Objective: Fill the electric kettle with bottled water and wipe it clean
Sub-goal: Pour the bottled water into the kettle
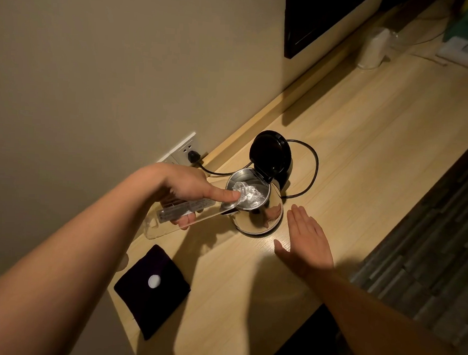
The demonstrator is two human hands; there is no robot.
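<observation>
Pouring — left hand grips tilted water bottle, neck inside open steel kettle.
Right hand flat, released, beside kettle; bottle cap on dark cloth; label unreadable.

Dim warm light, hard arm shadows on desk, wide-angle edge bending

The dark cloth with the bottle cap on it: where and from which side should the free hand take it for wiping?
Take the dark cloth by its right edge, coming from the right, where the open right hand has bare desk to cross. It lies flat with the white cap on its middle, so lift the cap off first, or it will likely slide off.
</observation>
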